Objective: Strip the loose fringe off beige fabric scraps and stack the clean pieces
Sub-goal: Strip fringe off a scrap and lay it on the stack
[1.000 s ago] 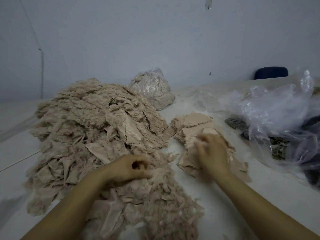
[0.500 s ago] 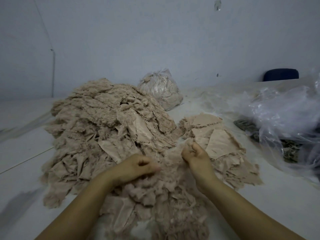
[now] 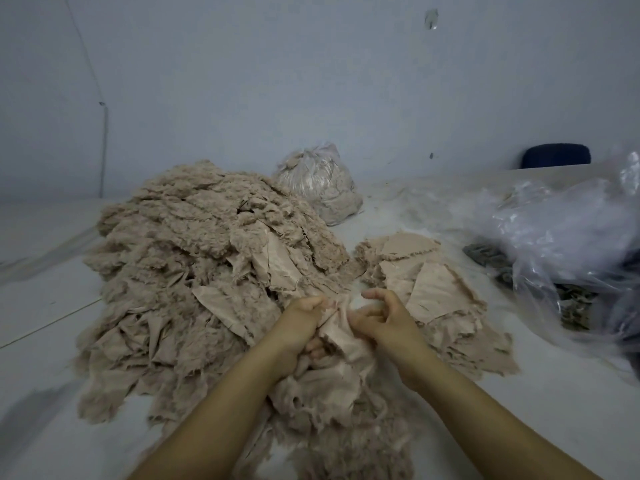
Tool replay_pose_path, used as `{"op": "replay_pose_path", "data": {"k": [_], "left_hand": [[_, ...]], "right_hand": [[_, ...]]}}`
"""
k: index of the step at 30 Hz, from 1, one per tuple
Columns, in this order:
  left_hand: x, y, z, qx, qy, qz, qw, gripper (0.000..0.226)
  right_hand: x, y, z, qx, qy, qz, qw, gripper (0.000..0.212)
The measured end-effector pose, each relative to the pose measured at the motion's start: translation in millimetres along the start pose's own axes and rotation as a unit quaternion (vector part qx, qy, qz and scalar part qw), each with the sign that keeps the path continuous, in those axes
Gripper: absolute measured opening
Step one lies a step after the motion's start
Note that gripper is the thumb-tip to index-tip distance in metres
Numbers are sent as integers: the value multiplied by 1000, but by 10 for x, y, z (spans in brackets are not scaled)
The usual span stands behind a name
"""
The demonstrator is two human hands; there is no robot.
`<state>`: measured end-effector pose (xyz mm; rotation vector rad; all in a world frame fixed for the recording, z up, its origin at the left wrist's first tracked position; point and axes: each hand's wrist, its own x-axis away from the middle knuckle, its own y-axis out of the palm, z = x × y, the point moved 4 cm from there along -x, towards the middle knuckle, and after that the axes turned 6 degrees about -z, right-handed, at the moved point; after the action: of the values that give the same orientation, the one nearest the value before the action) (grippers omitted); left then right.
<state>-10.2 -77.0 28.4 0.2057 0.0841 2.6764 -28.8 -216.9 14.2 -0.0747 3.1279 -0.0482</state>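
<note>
White tabletop point(image 3: 450, 427), w/ scrap point(image 3: 337, 336) lifted at near edge of big heap point(image 3: 194, 271). Left hand point(image 3: 299, 327) grips it; right hand point(image 3: 388, 320) pinches its frayed edge. Best: hold taut, pull fringe along edge, then lay on clean stack point(image 3: 433, 289) at right.

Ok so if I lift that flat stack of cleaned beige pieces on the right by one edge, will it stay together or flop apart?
The stack of clean pieces would probably flop and slide apart: its sheets lie loose and overlapping, with corners fanned out. They look thin and creased, so likely light and limp. The scrap gripped between both hands already buckles, which suggests no stiffness.
</note>
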Motion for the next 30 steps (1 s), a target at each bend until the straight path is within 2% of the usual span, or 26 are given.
{"op": "replay_pose_path", "data": {"k": [4, 5, 8, 10, 13, 15, 18, 19, 20, 21, 23, 25, 28, 30], "left_hand": [[7, 19, -16, -28, -29, -58, 998, 32], [9, 13, -21, -29, -30, -55, 998, 32], [1, -29, -17, -22, -38, -43, 998, 42], [4, -60, -13, -31, -39, -63, 997, 44], [5, -76, -5, -105, 8, -72, 992, 19], [-46, -130, 3, -116, 43, 5, 992, 21], [-76, -384, 43, -82, 69, 180, 978, 30], [-70, -459, 63, -78, 78, 208, 972, 31], [-55, -477, 78, -93, 83, 205, 971, 32], [-46, -426, 86, -111, 80, 172, 976, 34], [-58, -203, 17, -128, 39, 55, 989, 39], [-63, -30, -92, -148, -6, -24, 989, 32], [-82, -54, -161, -131, -4, -33, 991, 15], [-66, -90, -135, -135, 16, -39, 990, 20]], "right_hand": [[9, 41, -102, -46, 21, -122, 991, 53], [9, 44, -100, -47, 29, -128, 990, 50], [-10, 55, -62, -49, 34, -122, 991, 18], [-31, 32, -48, -41, 21, -96, 994, 18], [-36, 25, -61, -18, 4, -90, 996, 15], [-33, 38, -71, 19, -6, -78, 997, 20], [-45, -48, -98, 40, -18, -4, 999, 27], [-54, -86, -96, 27, -19, 12, 999, 26], [-58, -110, -95, 5, -15, 18, 1000, 24], [-64, -114, -88, -21, -13, 16, 1000, 24], [-79, -80, -88, -60, -23, 14, 998, 22], [-103, -79, -110, -56, -55, 57, 995, 21], [-144, -230, -81, -42, -81, 148, 985, 27], [-153, -341, -36, -22, -84, 174, 981, 28]]}}
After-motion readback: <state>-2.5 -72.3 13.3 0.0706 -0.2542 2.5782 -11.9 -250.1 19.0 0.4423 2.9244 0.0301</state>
